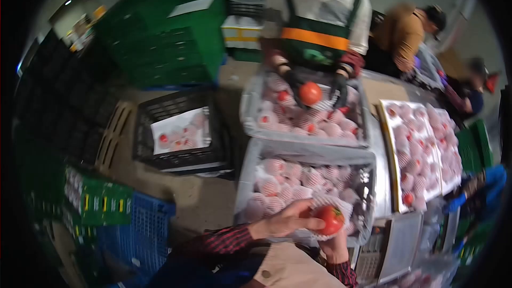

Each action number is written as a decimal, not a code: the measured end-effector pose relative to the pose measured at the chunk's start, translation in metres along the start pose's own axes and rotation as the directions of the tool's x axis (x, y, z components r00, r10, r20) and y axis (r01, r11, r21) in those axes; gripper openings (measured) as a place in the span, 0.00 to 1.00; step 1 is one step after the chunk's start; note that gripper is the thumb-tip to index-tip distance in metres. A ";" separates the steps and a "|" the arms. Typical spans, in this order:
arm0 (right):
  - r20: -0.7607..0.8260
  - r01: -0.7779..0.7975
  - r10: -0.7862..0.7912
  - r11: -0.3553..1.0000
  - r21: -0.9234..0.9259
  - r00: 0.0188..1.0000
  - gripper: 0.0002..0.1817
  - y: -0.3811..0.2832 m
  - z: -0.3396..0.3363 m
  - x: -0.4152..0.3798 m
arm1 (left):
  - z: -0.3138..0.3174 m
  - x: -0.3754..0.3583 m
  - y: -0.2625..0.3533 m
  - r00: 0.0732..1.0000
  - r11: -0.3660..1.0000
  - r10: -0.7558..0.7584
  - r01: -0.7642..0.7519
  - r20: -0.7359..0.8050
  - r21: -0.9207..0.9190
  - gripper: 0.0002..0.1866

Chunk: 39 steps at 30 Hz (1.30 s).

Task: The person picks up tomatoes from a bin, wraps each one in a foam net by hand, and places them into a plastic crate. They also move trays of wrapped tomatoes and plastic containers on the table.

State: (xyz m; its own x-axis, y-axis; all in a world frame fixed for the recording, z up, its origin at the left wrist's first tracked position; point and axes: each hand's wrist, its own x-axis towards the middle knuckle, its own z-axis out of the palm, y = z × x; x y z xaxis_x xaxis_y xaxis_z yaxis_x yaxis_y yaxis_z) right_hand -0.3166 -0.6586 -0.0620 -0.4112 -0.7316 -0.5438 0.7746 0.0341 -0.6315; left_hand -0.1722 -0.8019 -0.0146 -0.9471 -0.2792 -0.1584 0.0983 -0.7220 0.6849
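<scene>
A red tomato with a green calyx sits partly inside a white foam net sleeve, between my two hands. My left hand grips it from the left, thumb across the fruit's near side. From below, my right hand holds the tomato and its sleeve; most of its fingers are hidden behind them. Just beyond my hands is a grey-lined crate filled with tomatoes in pinkish-white foam nets.
Across from me, a co-worker with dark gloves holds another tomato over a second lined crate. Netted tomatoes fill white trays on the right. A black crate and blue crates stand left. Other people work at back right.
</scene>
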 end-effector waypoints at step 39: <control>0.174 0.379 -0.395 0.532 -0.757 0.902 0.13 -0.026 0.013 0.009 | -0.092 0.037 -0.004 0.889 0.566 -0.069 0.409 -0.454 0.716 0.36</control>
State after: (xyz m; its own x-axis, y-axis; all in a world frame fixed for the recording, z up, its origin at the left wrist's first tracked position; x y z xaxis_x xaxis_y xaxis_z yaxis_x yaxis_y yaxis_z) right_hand -0.3342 -0.6746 -0.0438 -0.5937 -0.7916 -0.1448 -0.1073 0.2562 -0.9606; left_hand -0.1798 -0.8677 -0.0893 -0.7097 -0.4853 -0.5106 -0.5508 -0.0697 0.8317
